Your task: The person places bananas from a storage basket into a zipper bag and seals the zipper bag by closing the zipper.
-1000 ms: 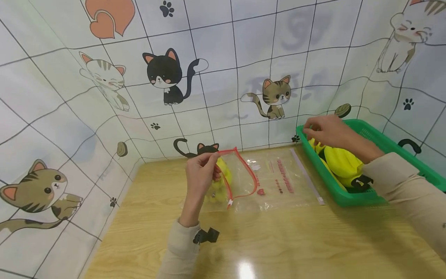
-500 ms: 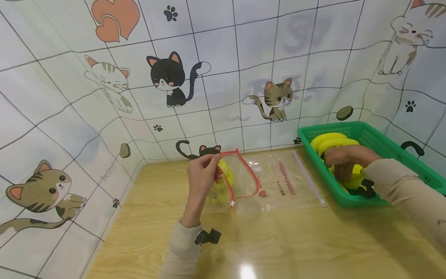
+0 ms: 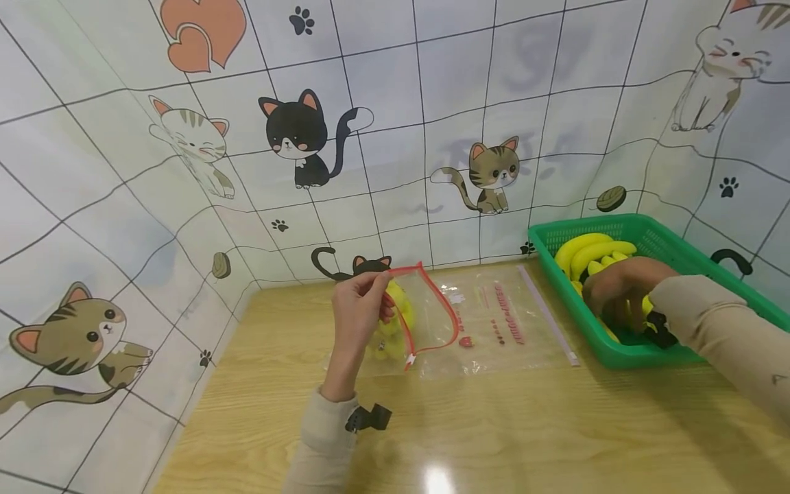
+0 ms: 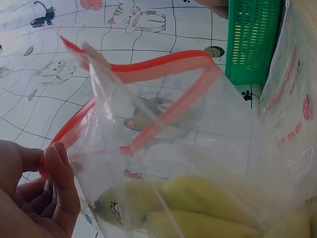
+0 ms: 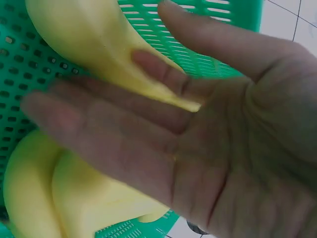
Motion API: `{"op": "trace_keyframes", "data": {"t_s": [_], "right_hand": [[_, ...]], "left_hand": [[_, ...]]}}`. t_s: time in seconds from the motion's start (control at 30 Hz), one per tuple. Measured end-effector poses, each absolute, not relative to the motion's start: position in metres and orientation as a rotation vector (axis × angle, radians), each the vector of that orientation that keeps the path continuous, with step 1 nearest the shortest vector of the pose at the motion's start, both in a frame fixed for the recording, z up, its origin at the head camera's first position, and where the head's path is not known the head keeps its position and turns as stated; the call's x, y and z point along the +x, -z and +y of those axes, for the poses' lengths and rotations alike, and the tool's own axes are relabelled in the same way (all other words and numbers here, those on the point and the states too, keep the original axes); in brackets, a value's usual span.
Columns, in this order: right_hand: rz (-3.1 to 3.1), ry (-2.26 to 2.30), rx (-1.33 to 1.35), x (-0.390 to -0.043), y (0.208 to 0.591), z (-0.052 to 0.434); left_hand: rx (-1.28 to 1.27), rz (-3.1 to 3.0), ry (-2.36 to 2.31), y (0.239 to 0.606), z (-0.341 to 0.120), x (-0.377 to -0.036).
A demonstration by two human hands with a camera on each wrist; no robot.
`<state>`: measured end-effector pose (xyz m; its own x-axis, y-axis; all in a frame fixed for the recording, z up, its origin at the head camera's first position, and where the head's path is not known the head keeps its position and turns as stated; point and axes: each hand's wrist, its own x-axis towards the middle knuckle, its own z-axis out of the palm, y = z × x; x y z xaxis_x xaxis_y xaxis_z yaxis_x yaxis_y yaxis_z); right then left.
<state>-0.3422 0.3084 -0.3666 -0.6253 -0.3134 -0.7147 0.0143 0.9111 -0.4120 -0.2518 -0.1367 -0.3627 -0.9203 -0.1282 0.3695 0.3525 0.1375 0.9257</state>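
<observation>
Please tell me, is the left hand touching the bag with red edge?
Touching. The left wrist view shows it: the left hand pinches the bag by its red edge.

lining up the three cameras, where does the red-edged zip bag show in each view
Head: the red-edged zip bag is near the centre, slightly low.
Left wrist: it fills much of the middle and lower right, red edge across the upper middle.
Right wrist: not in it.
Shared landmark: the green basket, right in head, top right in left wrist, behind the right hand in right wrist.
</observation>
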Motion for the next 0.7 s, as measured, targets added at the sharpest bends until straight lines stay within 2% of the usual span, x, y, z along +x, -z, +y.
{"op": "trace_keyframes", "data": {"t_s": [0.37, 0.7], "right_hand": [[2.075, 0.661, -0.13, -0.353, 0.379, 0.321], [2.165, 0.497, -0.213, -0.354, 0.375, 0.315]], "left_hand": [[-0.213, -2.066, 1.834, 0.363, -0.136, -0.252], [-0.203, -2.069, 1.833, 0.363, -0.138, -0.252]]}}
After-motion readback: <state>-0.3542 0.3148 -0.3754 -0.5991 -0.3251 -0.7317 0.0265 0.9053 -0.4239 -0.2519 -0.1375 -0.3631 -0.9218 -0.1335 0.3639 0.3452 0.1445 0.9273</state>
